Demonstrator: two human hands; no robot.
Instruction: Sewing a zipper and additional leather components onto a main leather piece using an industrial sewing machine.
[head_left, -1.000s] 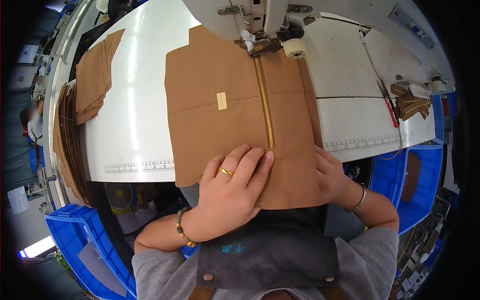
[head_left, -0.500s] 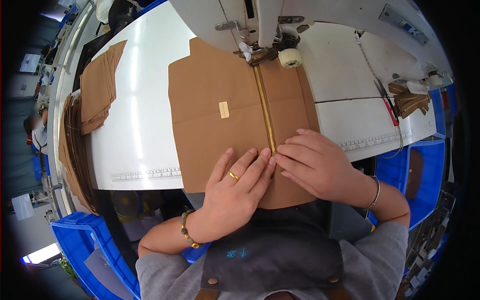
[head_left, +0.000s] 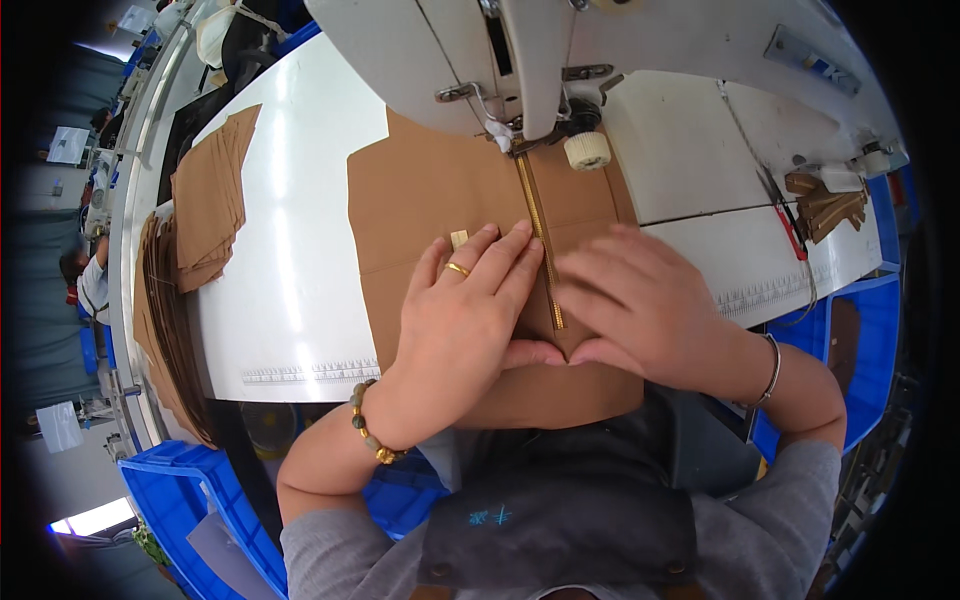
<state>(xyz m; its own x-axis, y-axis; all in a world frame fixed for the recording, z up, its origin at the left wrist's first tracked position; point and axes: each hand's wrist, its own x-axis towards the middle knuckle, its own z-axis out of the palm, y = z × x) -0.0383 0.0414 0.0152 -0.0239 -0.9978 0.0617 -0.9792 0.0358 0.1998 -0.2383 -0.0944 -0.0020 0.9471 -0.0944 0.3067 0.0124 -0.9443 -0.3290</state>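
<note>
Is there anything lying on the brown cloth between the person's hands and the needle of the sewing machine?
Nothing visible does. The left hand and right hand lie flat on the brown cloth, one on each side of the gold zipper. The zipper runs bare up to the sewing machine's foot. A small tan tag sits off to the left.
</note>
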